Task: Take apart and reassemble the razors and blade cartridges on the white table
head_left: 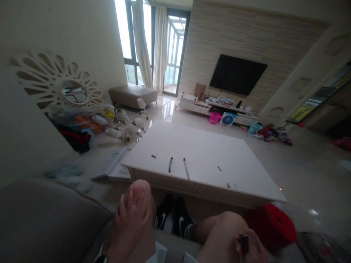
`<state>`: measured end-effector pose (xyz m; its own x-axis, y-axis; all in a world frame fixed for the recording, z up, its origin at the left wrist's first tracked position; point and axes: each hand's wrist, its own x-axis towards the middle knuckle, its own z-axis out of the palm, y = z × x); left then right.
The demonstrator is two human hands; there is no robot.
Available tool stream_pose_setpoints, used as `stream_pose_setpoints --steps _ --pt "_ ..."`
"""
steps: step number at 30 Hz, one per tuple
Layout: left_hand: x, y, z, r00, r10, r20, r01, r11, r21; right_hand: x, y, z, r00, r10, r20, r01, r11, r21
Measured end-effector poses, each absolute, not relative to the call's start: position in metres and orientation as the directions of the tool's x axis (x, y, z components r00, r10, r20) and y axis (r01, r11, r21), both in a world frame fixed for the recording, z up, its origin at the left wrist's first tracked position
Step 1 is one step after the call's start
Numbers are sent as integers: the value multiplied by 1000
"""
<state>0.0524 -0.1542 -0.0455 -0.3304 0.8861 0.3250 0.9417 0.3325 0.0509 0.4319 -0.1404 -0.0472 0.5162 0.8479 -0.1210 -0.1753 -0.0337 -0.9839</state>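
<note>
My left hand (131, 212) lies over my left knee with its fingers spread, holding nothing. My right hand (253, 248) rests by my right thigh, closed around a small dark object (244, 239) whose kind I cannot make out. Ahead stands a low white table (197, 142). Along its near side lie a short black piece (153, 156), a thin black tool with a bent head (170, 165) and a pale slim stick with a dark tip (186, 168). Farther right are a small dark stick (219, 168) and a small brownish piece (228, 185).
A red drum-like object (276, 228) stands at the table's near right corner. An open flat white box (112, 166) lies on the floor to the left, near a lamp with several white shades (123, 126). A grey sofa (49, 215) is beside me.
</note>
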Motion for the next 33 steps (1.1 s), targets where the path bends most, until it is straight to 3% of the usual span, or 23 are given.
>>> stream_pose_setpoints --steps 5,11,21,33 --pt "21 -162 -41 -412 894 175 911 410 47 451 -147 -40 408 906 -107 -336 40 -941" --pt "17 -165 -31 -399 911 107 917 394 67 458 -134 -30 288 943 -167 -573 30 -819" --pt "27 -162 -30 -372 918 140 928 368 55 460 -133 -33 276 939 -204 -676 39 -736" --pt "25 -160 -31 -412 906 99 909 403 105 468 -135 -34 302 935 -186 -632 50 -773"
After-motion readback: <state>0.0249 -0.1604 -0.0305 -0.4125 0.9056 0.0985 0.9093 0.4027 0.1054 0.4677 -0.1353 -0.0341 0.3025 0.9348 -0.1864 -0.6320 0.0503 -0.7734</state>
